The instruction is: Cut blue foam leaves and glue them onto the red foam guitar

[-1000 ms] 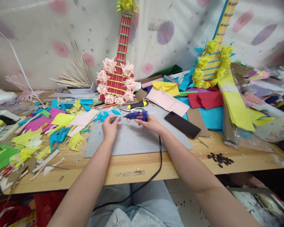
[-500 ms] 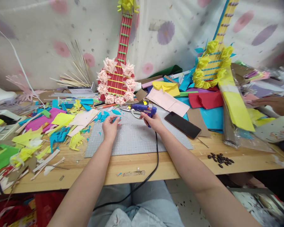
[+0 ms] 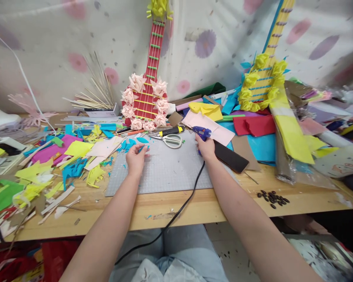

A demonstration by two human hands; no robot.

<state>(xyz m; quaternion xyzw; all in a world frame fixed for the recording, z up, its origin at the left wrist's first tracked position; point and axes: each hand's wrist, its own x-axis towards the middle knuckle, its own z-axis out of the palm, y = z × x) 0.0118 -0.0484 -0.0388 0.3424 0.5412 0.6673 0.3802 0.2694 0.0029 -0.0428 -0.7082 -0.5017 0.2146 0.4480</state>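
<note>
My left hand (image 3: 135, 159) is closed in a pinch on a small blue paper leaf (image 3: 142, 148), which its fingers partly cover. It hovers over the left part of the grey cutting mat (image 3: 170, 172). More cut blue leaves (image 3: 128, 145) lie just beyond that hand. Wrapped round the handle of a blue glue gun (image 3: 202, 132), my right hand (image 3: 206, 149) is at the mat's right side, beside a black phone (image 3: 231, 156). A black cord runs from the gun down over the table edge. Scissors (image 3: 173, 141) and a yellow-black cutter (image 3: 172, 131) lie between the hands.
A red paper guitar (image 3: 147, 98) with pink flowers stands behind the mat; a yellow guitar (image 3: 260, 84) leans at the back right. Paper scraps (image 3: 76, 149) cover the left side. Folded coloured sheets (image 3: 257, 125) and small dark beads (image 3: 273, 198) lie to the right.
My right hand has moved right with the glue gun, away from my left hand, uncovering the scissors and cutter. My left hand stays almost in place. Another person's hand at the far right has left view.
</note>
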